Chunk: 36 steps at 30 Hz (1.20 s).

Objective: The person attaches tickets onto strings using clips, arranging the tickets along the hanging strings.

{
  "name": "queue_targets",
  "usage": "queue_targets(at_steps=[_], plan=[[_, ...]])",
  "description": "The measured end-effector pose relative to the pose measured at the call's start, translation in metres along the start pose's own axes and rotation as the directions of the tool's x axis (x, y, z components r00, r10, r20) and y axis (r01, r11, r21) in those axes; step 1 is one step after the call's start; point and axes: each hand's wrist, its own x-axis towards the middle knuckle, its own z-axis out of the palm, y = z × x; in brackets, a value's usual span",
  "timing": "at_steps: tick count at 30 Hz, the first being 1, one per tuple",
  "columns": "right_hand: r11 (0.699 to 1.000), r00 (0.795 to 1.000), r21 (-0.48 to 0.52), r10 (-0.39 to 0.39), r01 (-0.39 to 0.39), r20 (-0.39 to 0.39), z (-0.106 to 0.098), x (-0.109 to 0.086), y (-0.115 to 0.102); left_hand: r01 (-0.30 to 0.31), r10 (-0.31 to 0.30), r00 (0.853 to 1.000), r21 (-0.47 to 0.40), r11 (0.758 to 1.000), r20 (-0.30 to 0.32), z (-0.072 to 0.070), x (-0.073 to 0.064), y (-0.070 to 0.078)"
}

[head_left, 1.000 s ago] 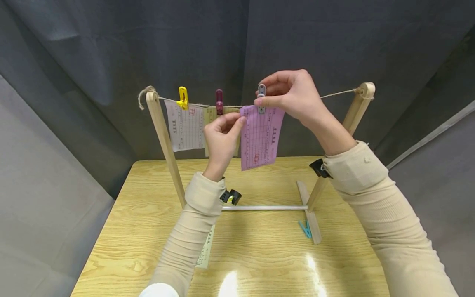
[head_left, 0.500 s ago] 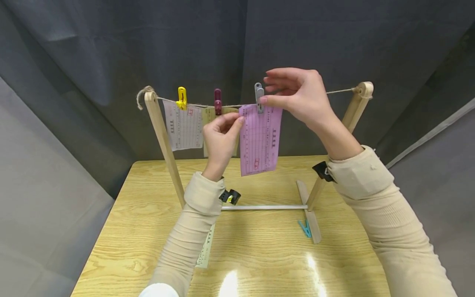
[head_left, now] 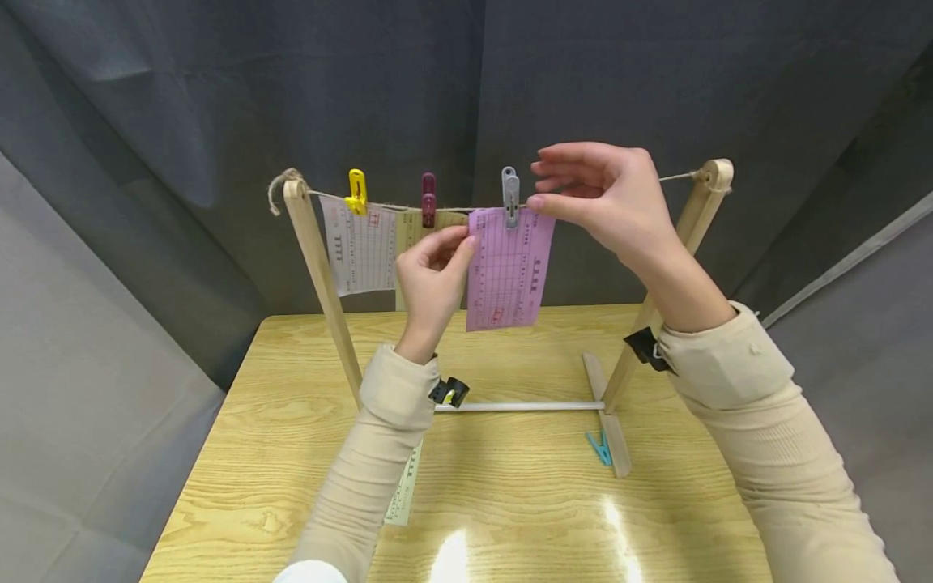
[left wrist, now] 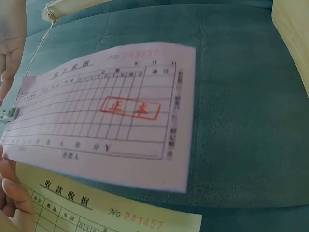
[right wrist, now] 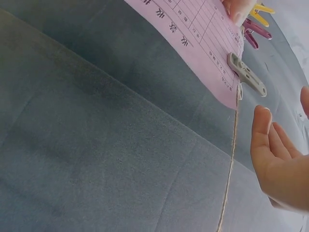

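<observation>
A pink receipt slip [head_left: 506, 271] hangs from a twine line [head_left: 461, 210], with a grey clothespin [head_left: 510, 198] clamped on its top edge. At the slip's upper left corner, my left hand [head_left: 428, 279] pinches the paper between thumb and forefinger. Just right of the clothespin my right hand [head_left: 612, 194] holds nothing, its fingers loosely bent and apart from the clip. The right wrist view shows a gap between that hand and the grey clothespin [right wrist: 246, 75]. Behind my left hand hangs a yellow slip [head_left: 410, 227] under a maroon clothespin [head_left: 428, 200], partly hidden.
A white slip [head_left: 360, 251] hangs at left under a yellow clothespin [head_left: 356, 193]. Wooden posts [head_left: 321, 275] carry the line, joined low by a white rod [head_left: 525, 406]. On the table lie a teal clothespin [head_left: 601, 448] and a pale green slip [head_left: 403, 490], partly under my left sleeve.
My right hand has let go of the grey clothespin and moved right, away from it. The clothespin stays on the pink slip. My left hand keeps its pinch nearly in place.
</observation>
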Motion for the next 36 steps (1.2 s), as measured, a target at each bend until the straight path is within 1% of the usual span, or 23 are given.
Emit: queue_targets(at_steps=[7, 12, 20, 24, 28, 33, 36], plan=[[1.0, 1.0, 0.02, -0.005, 0.005, -0.005, -0.005, -0.01, 0.005, -0.036, 0.036, 0.999, 0.02, 0.999, 0.004, -0.008, -0.006, 0.001], [0.998, 1.0, 0.06, -0.006, 0.005, 0.002, -0.008, -0.018, 0.011, -0.065, 0.064, 0.998, 0.038, 0.997, 0.015, -0.016, -0.01, 0.001], [0.997, 1.0, 0.078, 0.013, -0.013, 0.011, -0.014, -0.032, 0.019, -0.107, 0.104, 0.991, 0.038, 0.993, 0.089, -0.031, -0.019, 0.001], [0.997, 1.0, 0.079, 0.024, -0.025, 0.016, -0.016, -0.039, 0.023, -0.128, 0.123, 0.986, 0.034, 0.991, 0.113, -0.038, -0.022, 0.0], [0.997, 0.999, 0.072, 0.039, -0.04, 0.023, -0.019, -0.046, 0.029, -0.123, 0.118, 0.985, 0.032, 0.992, 0.13, -0.045, -0.027, -0.002], [0.993, 0.997, 0.096, 0.062, -0.066, 0.04, -0.021, -0.056, 0.04, -0.101, 0.093, 0.985, 0.048, 0.994, 0.148, -0.054, -0.034, -0.005], [0.992, 0.995, 0.091, 0.081, -0.085, 0.051, -0.021, -0.062, 0.046, -0.084, 0.074, 0.985, 0.059, 0.995, 0.154, -0.058, -0.038, -0.009]])
